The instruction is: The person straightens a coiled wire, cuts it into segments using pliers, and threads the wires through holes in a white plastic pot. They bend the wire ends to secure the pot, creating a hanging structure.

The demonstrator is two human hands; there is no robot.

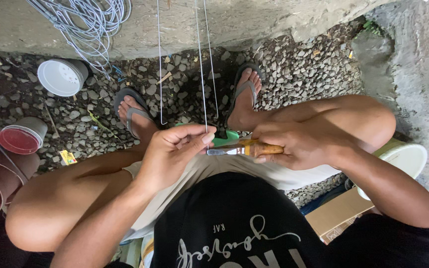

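Head view shows the thin straight grey steel wires (202,74) running from the concrete ledge (224,25) down to the person's lap. The left hand (172,151) pinches one wire between thumb and forefinger, its other fingers curled in. Just beside it, the right hand (299,144) is wrapped tight around the brown wooden-handled metal tool (247,148), whose grey tip points toward the left fingers. Both hands sit above the knees, over a green round plastic lid (227,138) that they mostly hide. Beyond lie grey gravel (299,69) and two feet in grey flip-flops. A coil of grey wire (88,22) hangs at the ledge. A white plastic flowerpot (63,77) lies tipped, its holed base showing; a red-lined pot (21,136) stands nearby; a white bucket (405,156) sits behind the right forearm, contents hidden.
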